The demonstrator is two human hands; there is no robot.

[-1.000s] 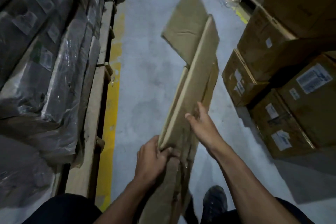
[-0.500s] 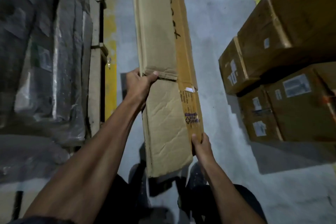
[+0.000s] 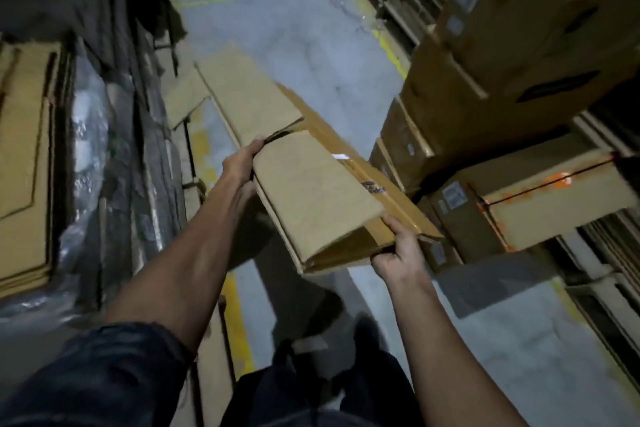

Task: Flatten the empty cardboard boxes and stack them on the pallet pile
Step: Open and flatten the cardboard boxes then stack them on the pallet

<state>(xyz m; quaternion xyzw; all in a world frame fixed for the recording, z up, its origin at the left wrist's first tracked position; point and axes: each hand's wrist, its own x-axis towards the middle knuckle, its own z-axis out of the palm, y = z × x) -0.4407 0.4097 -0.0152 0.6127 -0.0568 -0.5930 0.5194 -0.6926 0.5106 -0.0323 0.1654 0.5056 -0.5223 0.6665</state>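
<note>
Flattened box (image 3: 311,180) | long axis runs far-left to near-right | left hand (image 3: 242,163) grips mid edge | right hand (image 3: 398,253) grips near end

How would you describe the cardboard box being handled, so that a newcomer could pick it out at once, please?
Look at the aisle of grey floor between the wrapped pallets and the stacked boxes. Above it, the left hand and right hand grip the flattened box. Unlike the full boxes beside it, it is collapsed thin and held in the air.

My forearms are bare. A dark blue denim sleeve (image 3: 114,371) is pushed up on my left arm; I wear dark trousers (image 3: 311,392) and dark shoes (image 3: 367,333).
</note>
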